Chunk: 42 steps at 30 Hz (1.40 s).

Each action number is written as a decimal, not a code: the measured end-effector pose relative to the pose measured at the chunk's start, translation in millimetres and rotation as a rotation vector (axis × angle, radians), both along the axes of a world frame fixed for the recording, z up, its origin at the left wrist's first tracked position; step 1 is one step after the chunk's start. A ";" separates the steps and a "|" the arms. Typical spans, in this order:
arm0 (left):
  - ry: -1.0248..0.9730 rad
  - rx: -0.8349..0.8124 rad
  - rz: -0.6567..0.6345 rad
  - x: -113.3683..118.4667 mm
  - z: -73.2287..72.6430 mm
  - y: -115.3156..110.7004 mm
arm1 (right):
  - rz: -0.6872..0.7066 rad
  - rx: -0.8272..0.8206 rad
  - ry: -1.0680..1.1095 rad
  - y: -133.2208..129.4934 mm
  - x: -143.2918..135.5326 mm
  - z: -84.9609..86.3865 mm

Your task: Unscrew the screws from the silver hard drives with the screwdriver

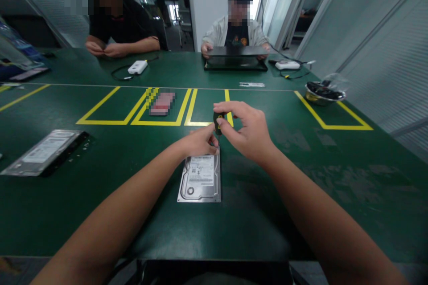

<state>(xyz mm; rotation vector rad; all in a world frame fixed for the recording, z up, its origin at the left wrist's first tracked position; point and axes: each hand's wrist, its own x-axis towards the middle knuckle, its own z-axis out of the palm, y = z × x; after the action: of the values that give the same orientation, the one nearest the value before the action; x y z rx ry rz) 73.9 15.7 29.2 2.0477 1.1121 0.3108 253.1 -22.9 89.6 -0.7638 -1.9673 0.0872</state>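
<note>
A silver hard drive (pixel 201 178) with a white label lies flat on the green table in front of me. My right hand (pixel 249 129) grips the dark handle of a screwdriver (pixel 219 122), which stands upright over the drive's far right corner. Over the far end of the drive rests my left hand (pixel 200 141), its fingers bent and close together by the screwdriver's shaft. Whether those fingers pinch the shaft or a small screw is hidden. The screwdriver's tip is too small to make out.
To the left lie more hard drives (pixel 47 151) with small screws (pixel 78 146) beside them. Yellow tape (pixel 160 123) marks boxes on the table (pixel 150 227). A foil bowl (pixel 324 97) stands at right. Two people sit opposite, one holding a dark panel (pixel 237 51).
</note>
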 end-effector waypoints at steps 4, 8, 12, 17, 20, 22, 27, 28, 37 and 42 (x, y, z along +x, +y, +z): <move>0.017 0.001 0.008 0.8 3.2 -1.4 | -0.011 -0.011 -0.001 -0.1 -0.2 0.0; -0.006 -0.017 0.008 1.2 3.5 -2.0 | -0.018 -0.009 -0.004 -0.3 0.1 -0.1; -0.017 -0.028 0.005 1.6 1.9 -1.3 | 0.004 0.004 0.004 0.2 0.0 -0.4; 0.004 -0.021 0.012 2.0 3.2 -2.2 | 0.036 0.038 0.008 0.1 -0.8 0.8; 0.016 -0.011 0.008 2.3 6.2 -3.9 | 0.007 0.031 0.021 -1.6 -1.4 2.5; 0.016 -0.008 0.009 2.5 8.0 -4.8 | -0.008 0.022 0.024 -2.7 -1.7 3.3; -0.002 -0.020 0.014 2.1 6.5 -3.8 | 0.038 0.024 0.011 -2.7 -2.0 3.2; -0.006 -0.020 0.010 1.8 5.3 -3.1 | 0.044 0.030 0.004 -2.3 -1.8 3.1; 0.028 0.013 0.001 -0.5 2.0 -0.4 | -0.014 -0.012 -0.020 -1.7 -1.0 3.6; 0.011 0.007 0.002 -0.7 2.0 -0.6 | 0.001 -0.001 -0.022 -2.0 -1.6 4.2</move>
<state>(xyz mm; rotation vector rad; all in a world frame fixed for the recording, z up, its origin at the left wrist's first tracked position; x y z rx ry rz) 73.2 15.1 31.2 2.0564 1.1218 0.3049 251.6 -25.0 93.8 -0.7671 -1.9883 0.0814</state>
